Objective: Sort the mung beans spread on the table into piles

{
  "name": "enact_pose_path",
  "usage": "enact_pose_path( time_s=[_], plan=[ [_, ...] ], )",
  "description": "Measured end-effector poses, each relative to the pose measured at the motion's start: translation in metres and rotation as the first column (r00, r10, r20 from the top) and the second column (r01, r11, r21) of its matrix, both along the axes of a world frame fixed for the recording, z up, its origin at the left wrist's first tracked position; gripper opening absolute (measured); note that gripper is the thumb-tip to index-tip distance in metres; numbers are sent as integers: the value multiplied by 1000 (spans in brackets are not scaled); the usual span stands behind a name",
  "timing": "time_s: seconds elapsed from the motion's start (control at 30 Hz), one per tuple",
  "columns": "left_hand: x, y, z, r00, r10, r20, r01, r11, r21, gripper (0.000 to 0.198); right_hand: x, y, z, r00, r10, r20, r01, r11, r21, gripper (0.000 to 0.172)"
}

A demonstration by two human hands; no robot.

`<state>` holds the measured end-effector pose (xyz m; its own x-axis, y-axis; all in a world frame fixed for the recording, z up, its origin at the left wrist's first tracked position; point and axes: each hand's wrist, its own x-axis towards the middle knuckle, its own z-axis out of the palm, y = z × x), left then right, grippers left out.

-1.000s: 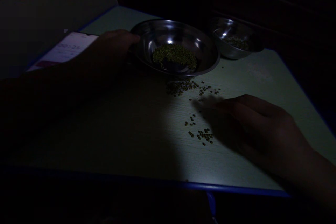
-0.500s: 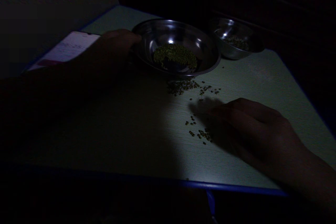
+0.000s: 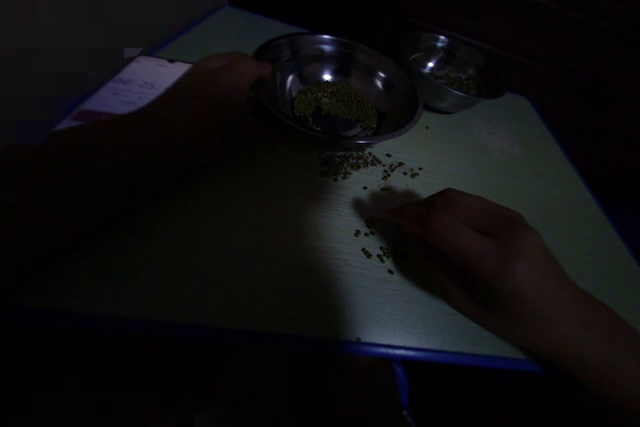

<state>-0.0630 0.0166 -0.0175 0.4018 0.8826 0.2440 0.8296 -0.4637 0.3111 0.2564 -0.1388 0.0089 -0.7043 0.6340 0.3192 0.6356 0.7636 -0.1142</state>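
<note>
A wide stainless steel bowl [image 3: 395,90] stands near the middle of the table, with small green beans, like mung beans [image 3: 345,100], in its bottom. My left hand [image 3: 227,77] grips the bowl's left rim, thumb over the edge; its other fingers are lost in the dark. Loose beans [image 3: 357,161] lie scattered below the front of the bowl, and a smaller group [image 3: 367,253] lies closer to me. Just right of that group, my right hand [image 3: 475,250] hovers low over the table, fingers drawn together. Whether a bean is between the fingertips is too dark to see.
Behind and to the right stands a second metal bowl [image 3: 447,100] with small bits in it. A sheet or booklet with writing [image 3: 133,87] lies at the left edge. The pale table [image 3: 435,340] has a blue rim; deep shadow covers its left half.
My right hand has moved slightly left, and its shadow now reaches further over the near beans. My left hand keeps its grip on the bowl.
</note>
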Motion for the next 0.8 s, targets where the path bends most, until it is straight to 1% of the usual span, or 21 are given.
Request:
enact_pose_path(
  time_s=[0.1, 0.2, 0.33, 0.47, 0.63, 0.73, 0.8],
  plan=[
    [2, -2, 1, 999, 24, -42, -24, 1000, 17, 77, -2, 1, 0, 1000, 28, -6, -28, 1000, -5, 27],
    [3, -5, 3, 999, 6, -45, -6, 1000, 16, 72, -2, 1, -1, 998, 64, -11, -64, 998, 8, 29],
    [4, -8, 5, 998, 1, -58, -1, 1000, 2, 81, -2, 1, -2, 997, 78, -18, -78, 997, 4, 30],
    [2, -7, 3, 997, 0, -82, 2, 1000, 29, 76, -3, 2, -3, 995, 96, -36, -97, 995, -7, 28],
    [2, -6, 1, 996, -48, -75, 52, 997, 59, 78, -7, 3, -1, 984, 165, -63, -166, 986, -23, 29],
    [6, -5, 3, 998, -37, -42, 39, 998, 54, 69, -4, 3, 2, 974, 212, -79, -217, 973, -73, 30],
    [8, -6, 5, 999, 13, -47, -12, 999, 37, 57, 0, 1, 5, 971, 227, -77, -235, 965, -115, 31]
  ],
)
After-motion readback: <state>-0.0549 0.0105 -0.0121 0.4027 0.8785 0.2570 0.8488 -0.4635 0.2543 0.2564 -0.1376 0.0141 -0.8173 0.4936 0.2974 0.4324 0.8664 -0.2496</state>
